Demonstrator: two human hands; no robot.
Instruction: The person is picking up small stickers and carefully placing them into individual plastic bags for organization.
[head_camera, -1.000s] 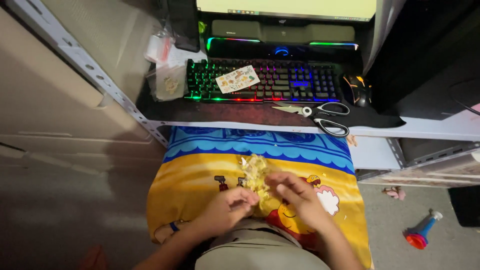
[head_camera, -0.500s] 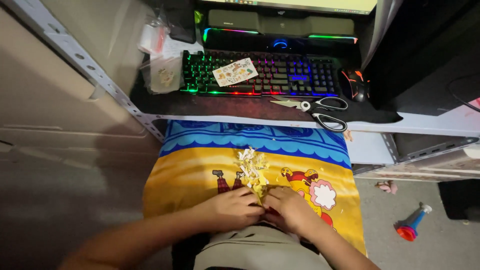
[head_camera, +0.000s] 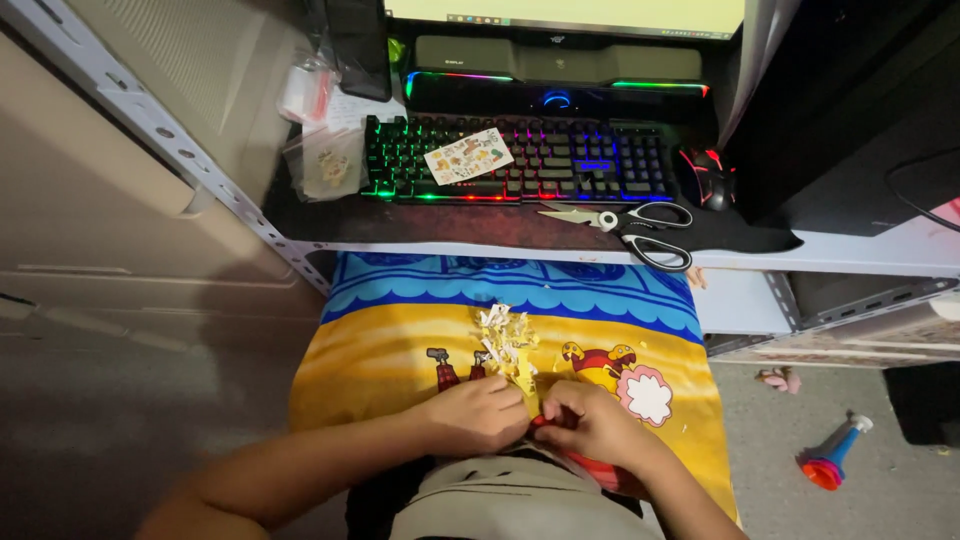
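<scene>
My left hand and my right hand meet at the near edge of a yellow and blue cartoon cloth spread over my lap. Both hands pinch a small red piece between their fingertips; most of it is hidden by the fingers. Just beyond the hands lies a pile of pale yellow paper scraps on the cloth.
A desk ahead carries a backlit keyboard with a sticker sheet on it, scissors, a mouse and plastic bags. A metal shelf post runs at left. A small toy lies on the floor at right.
Both hands drew back toward my body, away from the scrap pile, and came together at the cloth's near edge. The camera view shifted slightly.
</scene>
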